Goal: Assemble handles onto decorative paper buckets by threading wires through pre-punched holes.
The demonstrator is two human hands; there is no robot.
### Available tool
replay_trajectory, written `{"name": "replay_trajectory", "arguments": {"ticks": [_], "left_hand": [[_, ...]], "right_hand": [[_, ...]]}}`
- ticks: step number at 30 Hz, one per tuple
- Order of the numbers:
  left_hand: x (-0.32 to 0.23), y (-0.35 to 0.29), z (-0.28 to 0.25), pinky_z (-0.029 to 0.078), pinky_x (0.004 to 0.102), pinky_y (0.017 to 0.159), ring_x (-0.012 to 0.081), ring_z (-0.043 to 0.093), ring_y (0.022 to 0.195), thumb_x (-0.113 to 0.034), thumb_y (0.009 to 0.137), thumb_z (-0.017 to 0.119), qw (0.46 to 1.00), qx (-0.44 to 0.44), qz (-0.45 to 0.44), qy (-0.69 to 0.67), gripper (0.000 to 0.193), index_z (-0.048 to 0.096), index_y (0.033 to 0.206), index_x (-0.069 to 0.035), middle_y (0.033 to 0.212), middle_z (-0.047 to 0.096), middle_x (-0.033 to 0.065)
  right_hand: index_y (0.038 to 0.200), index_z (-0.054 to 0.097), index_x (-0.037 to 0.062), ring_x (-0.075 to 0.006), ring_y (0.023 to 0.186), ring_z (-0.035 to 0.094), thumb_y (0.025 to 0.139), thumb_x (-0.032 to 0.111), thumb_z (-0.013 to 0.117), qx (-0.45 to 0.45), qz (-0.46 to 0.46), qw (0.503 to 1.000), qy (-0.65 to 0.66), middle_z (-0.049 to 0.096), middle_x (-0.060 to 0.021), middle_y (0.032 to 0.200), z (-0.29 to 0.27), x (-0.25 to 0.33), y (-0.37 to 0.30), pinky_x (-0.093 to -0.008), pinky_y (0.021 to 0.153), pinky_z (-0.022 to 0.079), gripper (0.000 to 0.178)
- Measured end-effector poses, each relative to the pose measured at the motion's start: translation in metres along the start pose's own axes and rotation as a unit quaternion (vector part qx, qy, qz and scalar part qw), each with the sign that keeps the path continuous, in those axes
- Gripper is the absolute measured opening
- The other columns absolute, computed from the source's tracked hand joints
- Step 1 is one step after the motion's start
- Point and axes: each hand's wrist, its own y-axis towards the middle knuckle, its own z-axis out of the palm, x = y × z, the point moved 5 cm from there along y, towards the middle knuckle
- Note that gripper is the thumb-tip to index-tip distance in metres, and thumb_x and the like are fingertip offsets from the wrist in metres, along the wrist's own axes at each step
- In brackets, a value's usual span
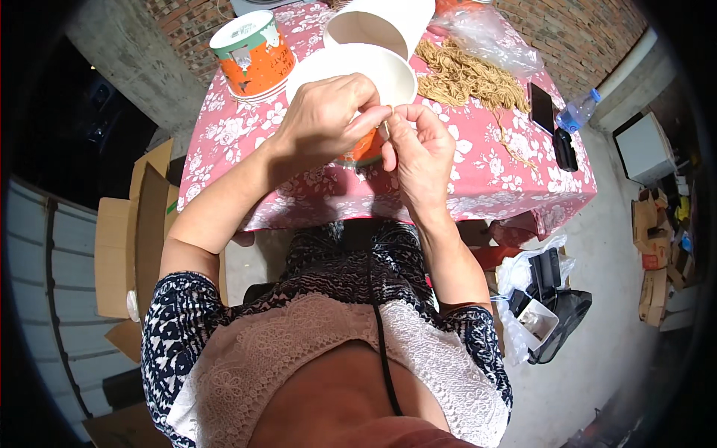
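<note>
Both hands meet over the near side of a paper bucket (365,148) with a white inside and an orange printed wall, which is near the middle of the desk (224,153), on a pink flowered cloth. The left hand (328,112) has its thumb and forefinger drawn together at a thin pale cord (388,127); the right hand's (424,145) thumb and forefinger pinch the same spot, its other fingers curled loosely. Whether the cord passes through the bucket's wall cannot be told, as the hands cover that part.

Judging by how things lie, the work on this cord is in hand and not finished: its end is between the fingers, and no finished loop shows on the bucket. Much seems left, for a large heap of tan cords (467,75) lies to the far right, loose strands trailing toward the near right. Just beyond the near bucket, a white bucket (411,22) lies on its side, mouth toward the person. At the far left stands an upside-down orange and green bucket (258,66), apparently stacked over others, with no cord visible on it.
</note>
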Motion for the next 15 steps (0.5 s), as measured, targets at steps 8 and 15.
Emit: {"name": "replay_trajectory", "arguments": {"ticks": [8,15], "left_hand": [[0.005,-0.006,0.004,0.051,0.0265,0.066,0.0145,0.065,0.073,-0.002,0.087,0.068,0.969,0.1,-0.181,-0.134,0.005,0.065,0.089,0.002,0.08,0.067,0.0087],[0.015,-0.009,0.007,0.05,0.0253,0.064,0.0096,0.062,0.071,-0.008,0.088,0.063,0.878,0.15,-0.307,-0.336,0.014,0.065,0.091,0.006,0.079,0.068,0.0074]], "right_hand": [[0.101,0.062,-0.0023,-0.0042,0.052,0.051,0.097,0.007,0.062,-0.038,-0.016,0.999,0.032,0.06,0.0,0.069,0.0,-0.011,0.0,-0.0181,0.047,0.038,0.01],[0.103,0.057,-0.0002,-0.0047,0.051,0.052,0.096,0.008,0.063,-0.036,-0.074,0.994,0.07,0.062,-0.0018,0.071,0.005,-0.019,-0.001,-0.0156,0.045,0.038,0.012]]}}
